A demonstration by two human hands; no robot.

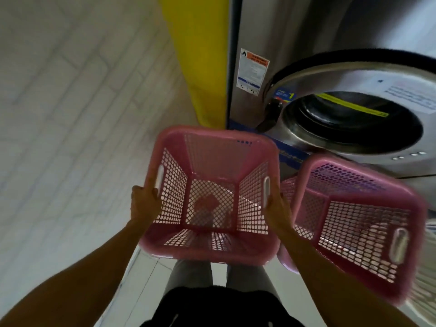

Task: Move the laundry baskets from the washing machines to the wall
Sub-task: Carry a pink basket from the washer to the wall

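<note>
I hold an empty pink mesh laundry basket in front of me, above the floor. My left hand grips its left side at the handle slot, and my right hand grips its right side the same way. A second empty pink basket sits tilted just to the right, in front of the washing machine, touching or nearly touching the one I hold.
The steel washing machine's round door is at upper right. A yellow panel stands left of the machine. A white brick wall fills the left side. My legs and the tiled floor are below.
</note>
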